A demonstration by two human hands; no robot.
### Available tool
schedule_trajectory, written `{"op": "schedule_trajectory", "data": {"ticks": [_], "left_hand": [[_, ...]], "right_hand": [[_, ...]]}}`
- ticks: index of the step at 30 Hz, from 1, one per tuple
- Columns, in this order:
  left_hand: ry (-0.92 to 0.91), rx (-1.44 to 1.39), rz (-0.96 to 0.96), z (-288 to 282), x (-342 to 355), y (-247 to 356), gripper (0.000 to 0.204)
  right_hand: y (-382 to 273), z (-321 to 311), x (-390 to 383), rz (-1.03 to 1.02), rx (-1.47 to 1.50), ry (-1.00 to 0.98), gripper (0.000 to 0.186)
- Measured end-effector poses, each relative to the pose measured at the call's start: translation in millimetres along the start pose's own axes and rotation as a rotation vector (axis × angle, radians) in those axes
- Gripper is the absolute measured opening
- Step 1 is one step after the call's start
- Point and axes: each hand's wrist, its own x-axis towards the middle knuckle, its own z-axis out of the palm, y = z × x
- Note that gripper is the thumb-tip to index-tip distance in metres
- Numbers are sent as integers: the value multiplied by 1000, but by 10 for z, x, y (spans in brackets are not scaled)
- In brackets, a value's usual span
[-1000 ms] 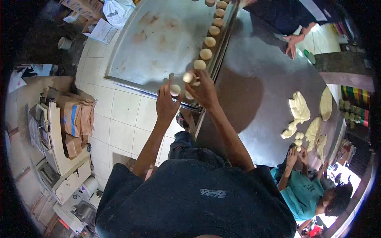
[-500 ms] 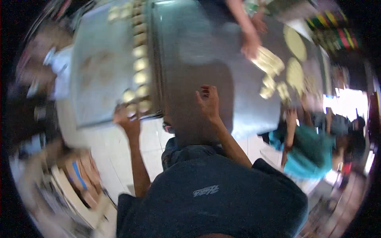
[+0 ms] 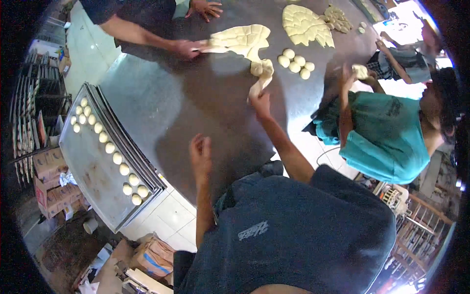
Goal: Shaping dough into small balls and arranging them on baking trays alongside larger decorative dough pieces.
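My right hand (image 3: 260,105) is closed on the lower end of a twisted strip of pale dough (image 3: 264,77) on the metal worktable. The strip's upper end meets a large scored dough sheet (image 3: 245,38), whose left end is gripped by a co-worker's hand (image 3: 188,49). Nearer to me, my left hand (image 3: 200,156) hovers over the bare tabletop, its fingers loosely bent and apart, with nothing visible in it. Right of the strip sits a cluster of round dough balls (image 3: 295,62).
A stack of metal trays (image 3: 90,166) stands at the left, its top one bearing several dough balls (image 3: 117,158). Another scored dough sheet (image 3: 306,27) lies far right. A person in a teal shirt (image 3: 382,130) handles dough at the right edge. Cardboard boxes (image 3: 154,255) sit lower left.
The view has swung to the right. My left hand has left the tray of dough balls and is over the table. My right hand has reached forward and taken hold of the dough strip.
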Motion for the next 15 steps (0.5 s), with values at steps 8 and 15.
{"op": "schedule_trajectory", "data": {"ticks": [8, 15], "left_hand": [[-327, 141, -113, 791, 47, -418, 45], [285, 143, -223, 138, -618, -415, 44]], "right_hand": [[-4, -767, -1480, -185, 10, -1086, 48], [-3, -574, 524, -484, -93, -3, 43]]}}
